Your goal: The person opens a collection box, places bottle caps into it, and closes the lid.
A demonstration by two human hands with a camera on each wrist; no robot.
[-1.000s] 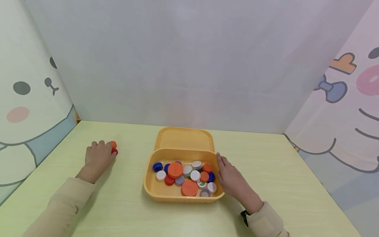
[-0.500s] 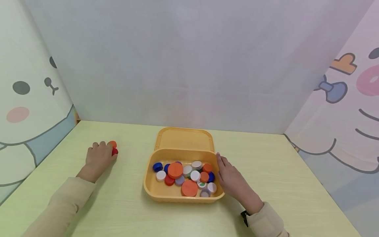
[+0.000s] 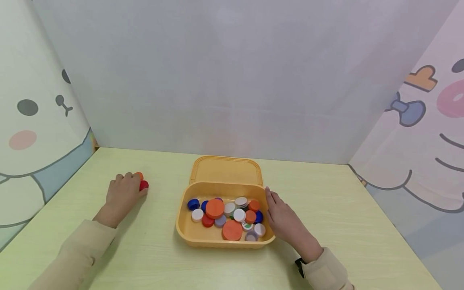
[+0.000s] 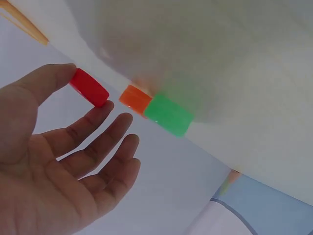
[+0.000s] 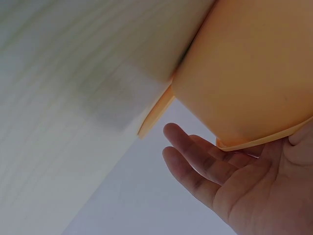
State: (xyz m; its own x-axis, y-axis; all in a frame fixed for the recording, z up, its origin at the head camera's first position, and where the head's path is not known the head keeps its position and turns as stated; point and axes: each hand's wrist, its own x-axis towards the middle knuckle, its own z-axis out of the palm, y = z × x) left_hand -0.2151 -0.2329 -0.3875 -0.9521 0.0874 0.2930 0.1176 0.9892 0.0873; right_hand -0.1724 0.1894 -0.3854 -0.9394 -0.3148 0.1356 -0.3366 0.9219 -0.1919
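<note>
My left hand (image 3: 124,193) is over the left part of the table. It pinches a red bottle cap (image 4: 90,88) between thumb and index finger. Just beyond that cap, an orange bottle cap (image 4: 135,100) and a green bottle cap (image 4: 168,114) stand side by side on the table; in the head view the hand hides the green one. A yellow plastic box (image 3: 182,231) holds many bottle caps in orange, blue, white, red and lilac. My right hand (image 3: 286,219) rests along the box's right wall with its fingers extended, the rim against it in the right wrist view.
The box's yellow lid (image 3: 226,170) lies folded back behind it on the pale wood-grain table (image 3: 159,262). A plain white curtain (image 3: 224,80) hangs behind the table. Cartoon-printed cloths (image 3: 417,161) flank both sides.
The left hand has shifted slightly to the right, taking the red cap with it a little away from the orange one. The right hand and the box have stayed still.
</note>
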